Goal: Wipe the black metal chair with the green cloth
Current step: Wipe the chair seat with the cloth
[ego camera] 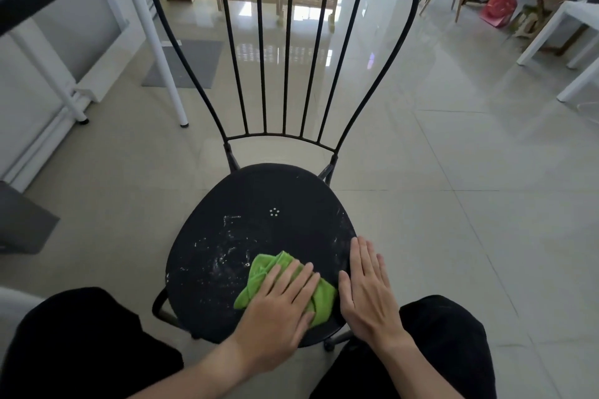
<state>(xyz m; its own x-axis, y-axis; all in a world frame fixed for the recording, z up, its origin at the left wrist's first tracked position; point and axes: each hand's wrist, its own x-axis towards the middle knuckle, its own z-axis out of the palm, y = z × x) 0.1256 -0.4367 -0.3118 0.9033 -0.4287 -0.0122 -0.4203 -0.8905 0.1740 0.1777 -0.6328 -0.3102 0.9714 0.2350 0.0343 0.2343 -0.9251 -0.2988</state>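
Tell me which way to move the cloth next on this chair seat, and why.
Probably slide the green cloth to the left and a little forward under the left hand. White specks and smears cover the seat just left of the cloth, unwiped. The right hand lies flat at the seat's right edge and can steady the chair.

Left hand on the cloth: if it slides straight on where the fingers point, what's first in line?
The left hand points up-right across the seat. Past the green cloth lies bare seat of the black metal chair, then its right rim. Nothing stands there; the right hand sits beside the line.
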